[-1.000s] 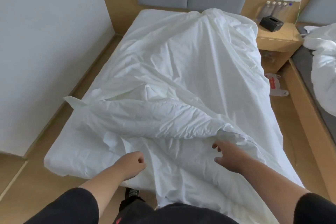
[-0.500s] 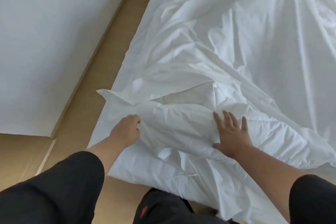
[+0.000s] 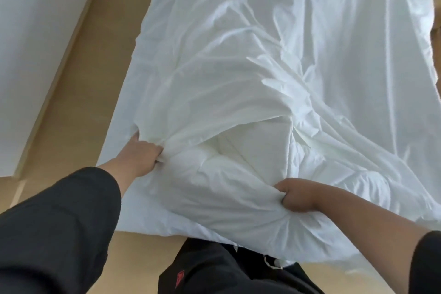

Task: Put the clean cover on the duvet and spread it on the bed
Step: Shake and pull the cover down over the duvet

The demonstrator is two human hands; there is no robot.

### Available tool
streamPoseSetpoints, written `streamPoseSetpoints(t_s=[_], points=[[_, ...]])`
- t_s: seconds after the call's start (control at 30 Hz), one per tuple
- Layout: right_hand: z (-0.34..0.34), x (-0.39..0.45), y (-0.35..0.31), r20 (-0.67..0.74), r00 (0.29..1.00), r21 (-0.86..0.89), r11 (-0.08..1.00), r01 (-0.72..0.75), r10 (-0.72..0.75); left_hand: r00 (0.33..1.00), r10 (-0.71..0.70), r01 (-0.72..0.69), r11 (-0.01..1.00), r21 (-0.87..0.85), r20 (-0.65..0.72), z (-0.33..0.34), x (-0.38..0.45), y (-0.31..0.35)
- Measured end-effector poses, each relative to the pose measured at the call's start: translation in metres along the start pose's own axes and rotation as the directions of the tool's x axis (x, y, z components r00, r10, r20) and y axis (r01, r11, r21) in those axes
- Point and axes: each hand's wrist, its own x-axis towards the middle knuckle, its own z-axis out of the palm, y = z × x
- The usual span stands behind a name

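A wrinkled white duvet cover (image 3: pixel 274 59) lies over the whole bed. Near the foot its open edge gapes, and the folded white duvet (image 3: pixel 257 136) shows inside the opening. My left hand (image 3: pixel 140 153) grips a bunch of the cover at the bed's left edge, fingers curled into the cloth. My right hand (image 3: pixel 298 196) is fisted on a gathered bunch of cover and filling at the near edge, lifting it slightly. The mattress under the cloth is hidden.
A white wall (image 3: pixel 35 43) runs along the left, with a strip of tan floor (image 3: pixel 90 83) between it and the bed. My black trousers (image 3: pixel 226 270) press against the foot of the bed. Tan wood shows at the far right edge (image 3: pixel 436 31).
The view has tipped down and closer to the foot of the bed. My right hand went from flat on the cover to a fist on it; my left hand shifted left, gripping the cover's edge.
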Motion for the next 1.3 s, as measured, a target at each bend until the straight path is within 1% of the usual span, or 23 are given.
streamPoseSetpoints(t_s=[0.03, 0.1, 0.17, 0.27, 0.33, 0.37, 0.4, 0.47, 0.5, 0.53, 0.6, 0.67, 0.7, 0.77, 0.83, 0.9, 0.93, 0.97, 1.03, 1.13, 1.23, 1.3], points=[[-0.002, -0.004, -0.004, 0.010, 1.000, 0.053, 0.999, -0.003, 0.003, 1.000, 0.017, -0.018, 0.999, -0.046, -0.016, 0.006, -0.011, -0.003], [-0.001, -0.011, -0.015, 0.031, 1.000, 0.201, 0.980, -0.002, -0.004, 0.998, -0.005, -0.002, 0.994, -0.111, -0.055, 0.012, -0.033, -0.018], [0.010, -0.015, -0.039, 0.080, 0.996, 0.289, 0.957, 0.005, -0.029, 0.996, -0.055, 0.047, 0.993, -0.108, -0.066, 0.014, -0.055, -0.043], [0.045, -0.009, -0.091, 0.142, 0.982, 0.223, 0.970, 0.093, -0.127, 0.982, -0.173, 0.171, 0.985, -0.040, -0.072, 0.005, -0.099, -0.091], [0.071, 0.002, -0.123, 0.146, 0.969, 0.232, 0.960, 0.160, -0.197, 0.963, -0.259, 0.261, 0.965, 0.019, -0.069, -0.002, -0.133, -0.113], [0.084, 0.009, -0.135, 0.149, 0.966, 0.191, 0.965, 0.182, -0.211, 0.952, -0.301, 0.303, 0.952, 0.050, -0.053, -0.003, -0.147, -0.118], [0.093, 0.014, -0.144, 0.140, 0.967, 0.070, 0.977, 0.202, -0.210, 0.940, -0.338, 0.340, 0.937, 0.075, -0.033, -0.001, -0.158, -0.119], [0.101, 0.025, -0.146, 0.063, 0.974, -0.235, 0.946, 0.224, -0.216, 0.916, -0.401, 0.398, 0.911, 0.108, 0.005, 0.006, -0.170, -0.115], [0.101, 0.028, -0.143, 0.038, 0.977, -0.279, 0.937, 0.210, -0.208, 0.902, -0.431, 0.425, 0.898, 0.118, 0.030, 0.010, -0.174, -0.112], [0.098, 0.029, -0.137, 0.023, 0.981, -0.277, 0.942, 0.190, -0.192, 0.888, -0.456, 0.447, 0.886, 0.124, 0.057, 0.015, -0.178, -0.109], [0.090, 0.026, -0.117, -0.051, 0.983, -0.227, 0.961, 0.160, -0.176, 0.861, -0.498, 0.488, 0.866, 0.111, 0.102, 0.031, -0.184, -0.102], [0.084, 0.023, -0.082, -0.163, 0.979, -0.152, 0.984, 0.096, -0.121, 0.844, -0.532, 0.524, 0.845, 0.111, 0.069, 0.046, -0.183, -0.087], [0.081, 0.018, -0.063, -0.209, 0.976, -0.115, 0.992, 0.044, -0.067, 0.844, -0.535, 0.529, 0.841, 0.110, 0.035, 0.049, -0.179, -0.077], [0.082, 0.008, -0.017, -0.266, 0.962, -0.064, 0.995, -0.077, 0.057, 0.879, -0.474, 0.476, 0.878, 0.053, -0.052, 0.046, -0.166, -0.054], [0.090, -0.006, 0.026, -0.273, 0.945, -0.009, 0.982, -0.189, 0.179, 0.942, -0.312, 0.310, 0.950, -0.031, -0.126, 0.037, -0.145, -0.024], [0.099, -0.022, 0.056, -0.280, 0.928, 0.048, 0.969, -0.241, 0.245, 0.986, -0.117, 0.101, 0.986, -0.136, -0.118, 0.025, -0.121, 0.018], [0.102, -0.030, 0.065, -0.294, 0.919, 0.068, 0.965, -0.254, 0.262, 0.994, -0.023, 0.007, 0.987, -0.159, -0.105, 0.019, -0.111, 0.043], [0.104, -0.036, 0.072, -0.312, 0.910, 0.082, 0.962, -0.259, 0.271, 0.992, 0.062, -0.078, 0.986, -0.147, -0.110, 0.014, -0.102, 0.068], [0.105, -0.045, 0.080, -0.342, 0.898, 0.105, 0.961, -0.255, 0.275, 0.972, 0.176, -0.192, 0.977, -0.095, -0.155, 0.002, -0.091, 0.114], [0.102, -0.057, 0.085, -0.368, 0.886, 0.169, 0.957, -0.236, 0.283, 0.952, 0.232, -0.254, 0.963, -0.089, -0.201, -0.023, -0.086, 0.161], [0.097, -0.064, 0.094, -0.417, 0.862, 0.233, 0.950, -0.205, 0.288, 0.956, 0.231, -0.261, 0.951, -0.167, -0.181, -0.047, -0.083, 0.185], [0.094, -0.068, 0.104, -0.441, 0.842, 0.295, 0.936, -0.191, 0.310, 0.966, 0.206, -0.238, 0.947, -0.218, -0.156, -0.058, -0.079, 0.195]])
